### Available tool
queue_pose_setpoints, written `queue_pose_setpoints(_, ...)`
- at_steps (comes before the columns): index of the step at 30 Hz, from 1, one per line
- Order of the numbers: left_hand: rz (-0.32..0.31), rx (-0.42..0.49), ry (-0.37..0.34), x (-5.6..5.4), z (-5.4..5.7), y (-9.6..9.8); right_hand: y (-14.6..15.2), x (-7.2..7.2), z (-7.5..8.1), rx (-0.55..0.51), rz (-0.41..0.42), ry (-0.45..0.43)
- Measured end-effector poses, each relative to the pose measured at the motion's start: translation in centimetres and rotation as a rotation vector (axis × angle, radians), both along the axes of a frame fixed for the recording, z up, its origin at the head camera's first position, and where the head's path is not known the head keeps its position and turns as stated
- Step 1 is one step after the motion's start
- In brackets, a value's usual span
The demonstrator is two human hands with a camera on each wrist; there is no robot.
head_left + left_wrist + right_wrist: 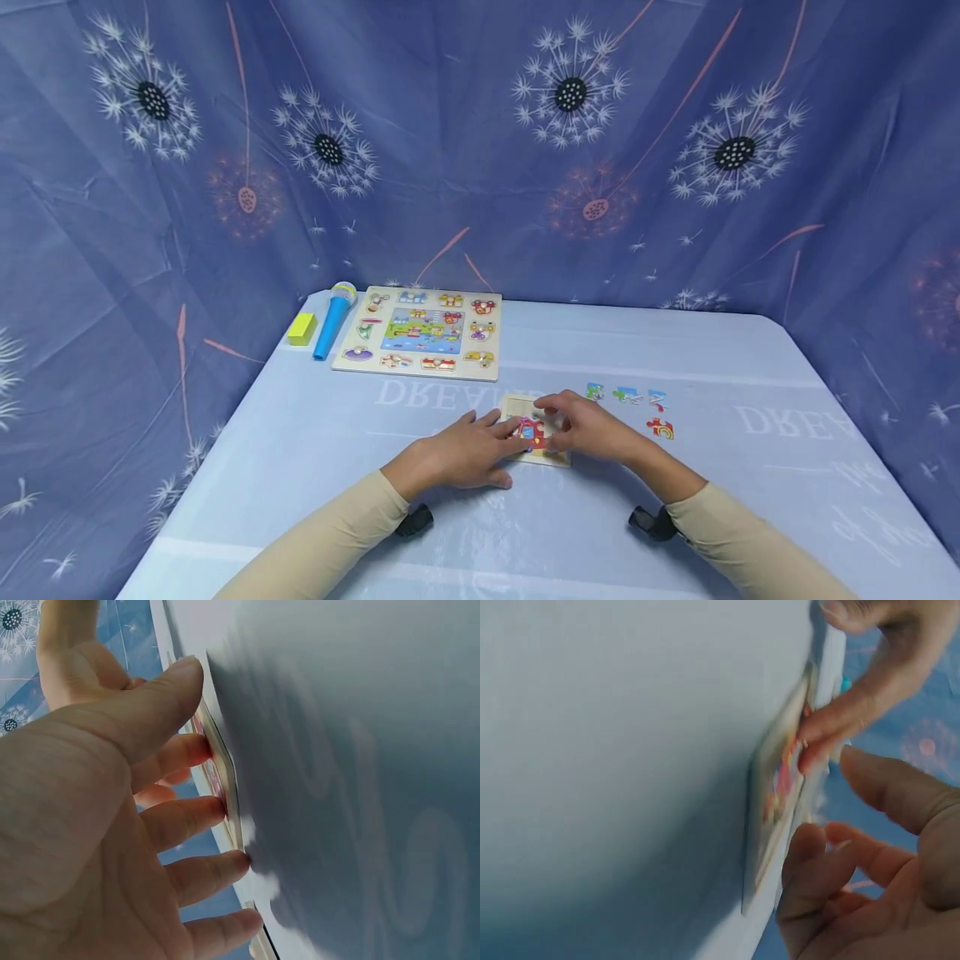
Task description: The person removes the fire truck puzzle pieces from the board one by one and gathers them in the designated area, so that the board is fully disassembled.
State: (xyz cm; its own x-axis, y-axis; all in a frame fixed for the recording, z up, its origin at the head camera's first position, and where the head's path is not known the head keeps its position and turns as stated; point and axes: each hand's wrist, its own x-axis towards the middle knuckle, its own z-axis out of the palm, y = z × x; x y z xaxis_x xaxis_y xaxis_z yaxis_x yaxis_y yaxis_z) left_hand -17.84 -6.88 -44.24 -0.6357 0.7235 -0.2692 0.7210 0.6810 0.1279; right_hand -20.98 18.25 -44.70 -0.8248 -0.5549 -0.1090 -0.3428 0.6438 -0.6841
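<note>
A small wooden jigsaw board lies on the table in front of me, with red and blue picture pieces in its lower part. My left hand is spread flat, its straight fingers resting on the board's left side and those pieces. My right hand hovers at the board's right side with loosely curled fingers. In the right wrist view a gap shows between the right thumb and index finger, with nothing in it. Several loose jigsaw pieces lie right of the board, including a red one.
A large wooden knob puzzle lies at the back left. Beside it are a blue toy microphone and a yellow block. A dandelion-patterned curtain stands behind the pale blue table.
</note>
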Motion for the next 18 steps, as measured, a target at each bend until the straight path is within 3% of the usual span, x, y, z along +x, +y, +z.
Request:
queue_pose_setpoints(3, 0.003, -0.009, 0.008, 0.1, 0.1, -0.1, -0.9, 0.1, -0.6, 0.066, -0.016, 0.045)
queue_pose_setpoints(11, 0.019, 0.011, 0.02, 0.0, -0.1, -1.1, -2.4, -0.2, -1.3, 0.135, -0.112, 0.013)
queue_pose_setpoints(18, 0.017, 0.018, 0.009, 0.0, -0.1, -1.1, -3.0, -0.2, -1.1, 0.194, -0.119, 0.038)
